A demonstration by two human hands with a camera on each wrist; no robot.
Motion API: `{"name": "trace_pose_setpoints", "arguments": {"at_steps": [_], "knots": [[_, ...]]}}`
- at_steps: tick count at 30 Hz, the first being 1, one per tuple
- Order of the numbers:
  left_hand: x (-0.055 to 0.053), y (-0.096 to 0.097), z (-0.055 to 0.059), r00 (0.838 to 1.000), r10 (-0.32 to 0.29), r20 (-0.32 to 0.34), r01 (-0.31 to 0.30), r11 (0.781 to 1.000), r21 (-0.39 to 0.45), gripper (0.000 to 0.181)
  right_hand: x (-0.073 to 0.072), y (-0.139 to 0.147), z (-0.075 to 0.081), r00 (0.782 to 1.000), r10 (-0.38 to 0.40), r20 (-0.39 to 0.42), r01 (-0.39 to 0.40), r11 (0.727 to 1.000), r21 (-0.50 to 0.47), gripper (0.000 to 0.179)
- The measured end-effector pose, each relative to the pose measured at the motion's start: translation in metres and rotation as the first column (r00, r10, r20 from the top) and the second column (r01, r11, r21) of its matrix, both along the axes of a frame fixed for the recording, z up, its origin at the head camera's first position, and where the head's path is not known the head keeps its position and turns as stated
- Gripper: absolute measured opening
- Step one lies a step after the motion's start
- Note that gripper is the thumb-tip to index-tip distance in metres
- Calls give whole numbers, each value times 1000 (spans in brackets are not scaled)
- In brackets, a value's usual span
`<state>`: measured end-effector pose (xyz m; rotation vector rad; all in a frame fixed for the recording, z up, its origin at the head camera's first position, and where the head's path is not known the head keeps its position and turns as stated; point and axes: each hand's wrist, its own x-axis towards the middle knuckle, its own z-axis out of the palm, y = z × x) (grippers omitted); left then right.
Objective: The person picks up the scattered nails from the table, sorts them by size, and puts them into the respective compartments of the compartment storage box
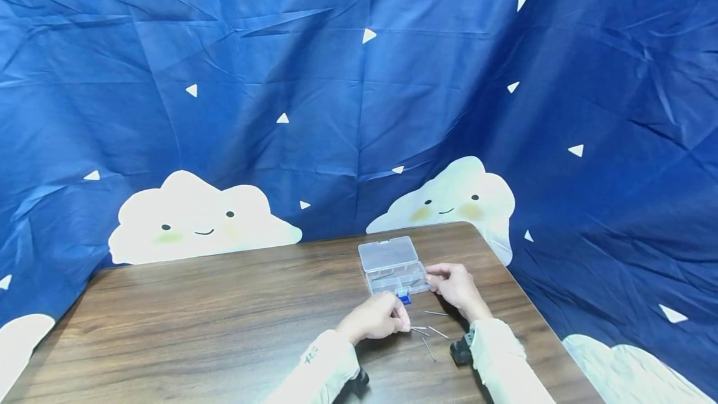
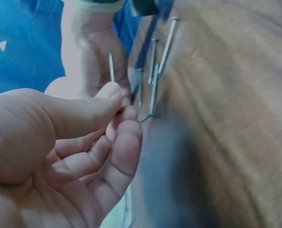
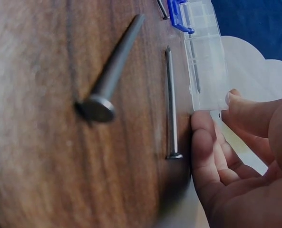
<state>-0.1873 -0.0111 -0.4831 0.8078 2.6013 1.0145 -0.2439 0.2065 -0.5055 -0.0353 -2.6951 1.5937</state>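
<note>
Left hand (image 1: pixel 377 317), a nail (image 2: pixel 112 70) pinched in its grip with the point sticking out, right hand (image 1: pixel 457 287) seemingly grasping the end of an open box (image 1: pixel 388 254), loose nails (image 3: pixel 172 104) on the surface (image 1: pixel 224 317) nearby

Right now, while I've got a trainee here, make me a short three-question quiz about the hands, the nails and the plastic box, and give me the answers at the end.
1. What does the left hand pinch?
2. Multiple choice: what colour is the latch on the plastic box? A) red B) blue C) green
3. True or false: the lid of the plastic box is closed.

Key:
1. A nail, held between thumb and fingers.
2. B, blue.
3. False: the lid is open, and the right hand is at the box's right end.
</note>
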Motion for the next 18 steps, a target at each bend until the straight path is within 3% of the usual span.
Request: {"name": "trace_pose_setpoints", "arguments": {"at_steps": [5, 12, 18], "knots": [[-9, -5, 5, 995, 14, 103, -28, 991, 132, 13, 0, 0, 1, 1000, -2, -6, 2, 1000, 1, 23], [-18, -12, 10, 984, 44, 173, -86, 965, 248, 16, -1, 0, 0, 1000, -6, -12, 6, 1000, 5, 22], [-25, -16, 15, 980, 106, 170, -144, 962, 232, 17, 0, -1, -1, 1000, -13, -4, 13, 1000, -1, 23]]}}
